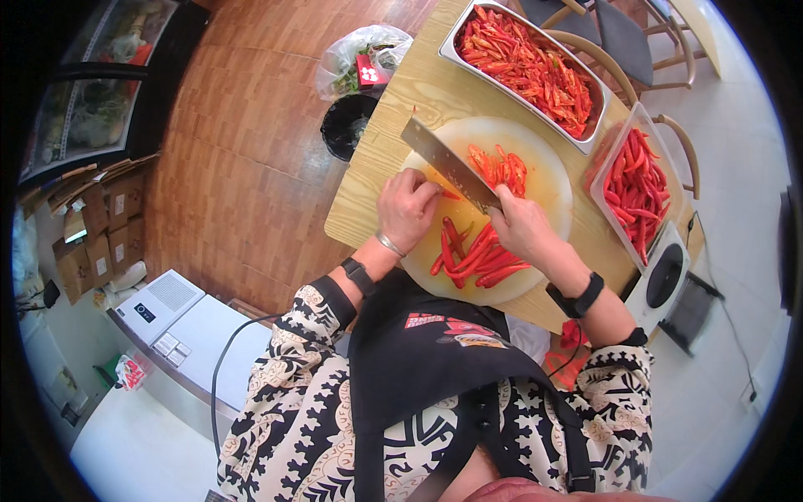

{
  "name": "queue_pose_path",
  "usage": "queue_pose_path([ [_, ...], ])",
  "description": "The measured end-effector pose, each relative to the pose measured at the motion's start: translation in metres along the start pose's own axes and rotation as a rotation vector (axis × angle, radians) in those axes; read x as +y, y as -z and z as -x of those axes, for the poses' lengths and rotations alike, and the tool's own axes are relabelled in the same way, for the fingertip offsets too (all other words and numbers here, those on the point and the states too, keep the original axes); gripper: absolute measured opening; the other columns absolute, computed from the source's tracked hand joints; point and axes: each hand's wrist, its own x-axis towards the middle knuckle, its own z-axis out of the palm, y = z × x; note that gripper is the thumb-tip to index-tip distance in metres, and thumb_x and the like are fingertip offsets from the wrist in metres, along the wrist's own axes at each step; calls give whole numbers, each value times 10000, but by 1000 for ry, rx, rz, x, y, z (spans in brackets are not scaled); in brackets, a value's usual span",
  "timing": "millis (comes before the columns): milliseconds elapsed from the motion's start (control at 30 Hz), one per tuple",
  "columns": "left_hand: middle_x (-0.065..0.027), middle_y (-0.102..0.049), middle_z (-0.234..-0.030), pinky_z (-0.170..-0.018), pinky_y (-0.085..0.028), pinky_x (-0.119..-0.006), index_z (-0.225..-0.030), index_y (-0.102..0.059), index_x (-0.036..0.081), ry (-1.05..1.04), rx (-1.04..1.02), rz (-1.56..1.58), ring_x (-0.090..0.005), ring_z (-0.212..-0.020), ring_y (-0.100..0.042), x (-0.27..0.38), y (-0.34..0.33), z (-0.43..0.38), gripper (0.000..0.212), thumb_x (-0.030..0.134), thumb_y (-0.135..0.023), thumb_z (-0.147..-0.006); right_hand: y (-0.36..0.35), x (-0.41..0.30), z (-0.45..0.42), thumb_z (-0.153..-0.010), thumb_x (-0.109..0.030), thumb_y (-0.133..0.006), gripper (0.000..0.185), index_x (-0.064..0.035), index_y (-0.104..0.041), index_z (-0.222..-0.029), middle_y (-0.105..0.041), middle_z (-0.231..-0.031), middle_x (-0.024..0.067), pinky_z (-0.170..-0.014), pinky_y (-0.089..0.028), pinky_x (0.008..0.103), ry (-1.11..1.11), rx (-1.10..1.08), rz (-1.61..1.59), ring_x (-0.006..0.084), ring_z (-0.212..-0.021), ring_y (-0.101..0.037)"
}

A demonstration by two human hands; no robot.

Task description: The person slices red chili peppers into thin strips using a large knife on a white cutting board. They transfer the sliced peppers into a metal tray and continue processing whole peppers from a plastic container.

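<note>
My right hand [524, 221] grips the handle of a cleaver [450, 160], whose wide blade slants up and left over a round white cutting board [555, 182]. Small bits cling to the blade. On the board's left side, my left hand [408, 206] pinches a piece of red chili [450, 195] close to the blade. Beyond the cleaver lies a small heap of sliced chilies [502, 168]. Several whole red chilies [480, 254] rest on the near part of the board, between my two hands.
A steel pan of cut chilies [527, 66] stands at the table's far side. Right of the board is a clear plastic tub of whole chilies [637, 188], beside a cooktop [665, 273]. A black-lined bin [348, 128] and a plastic bag [335, 59] sit beyond the table's left edge [361, 169].
</note>
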Motion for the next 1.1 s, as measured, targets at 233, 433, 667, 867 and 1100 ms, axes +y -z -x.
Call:
queue_pose_path([
  [233, -52, -618, -902, -715, -475, -390, -854, -716, 128, -19, 1, -1, -264, -827, -619, 2, 1, -3, 110, 102, -773, -763, -9, 0, -9, -965, -125, -584, 214, 6, -494, -1107, -653, -788, 277, -676, -519, 552, 43, -75, 71, 477, -763, -662],
  [433, -71, -612, -876, -718, -486, -405, -863, -704, 101, -17, 12, 125, -290, -812, -616, -6, -1, 2, 98, 66, -746, -781, -19, 5, -18, -960, -133, -591, 216, 1, -490, -1096, -644, -750, 271, -691, -517, 554, 32, 61, -82, 474, -759, -663],
  [667, -83, -615, -871, -716, -502, -409, -857, -694, 86, -19, -21, 97, -309, -824, -618, -5, 2, -1, 106, 39, -740, -775, 5, 3, 4, -955, -130, -573, 182, -4, -489, -1055, -665, -771, 246, -680, -514, 569, 83, -25, 67, 464, -762, -672],
  [867, -82, -616, -874, -719, -500, -409, -864, -699, 86, -30, 2, 85, -307, -821, -617, -7, 2, 0, 120, 40, -744, -763, 19, -10, -2, -971, -128, -578, 172, -10, -477, -1046, -650, -783, 273, -697, -514, 557, 35, -181, 120, 483, -789, -657],
  [1100, -78, -624, -885, -726, -497, -404, -892, -711, 91, -60, -6, 80, -303, -831, -615, -9, 1, 6, 145, 32, -736, -761, -23, 11, -34, -961, -129, -586, 196, 1, -480, -1063, -650, -760, 273, -685, -516, 561, -6, 51, -141, 490, -759, -656],
])
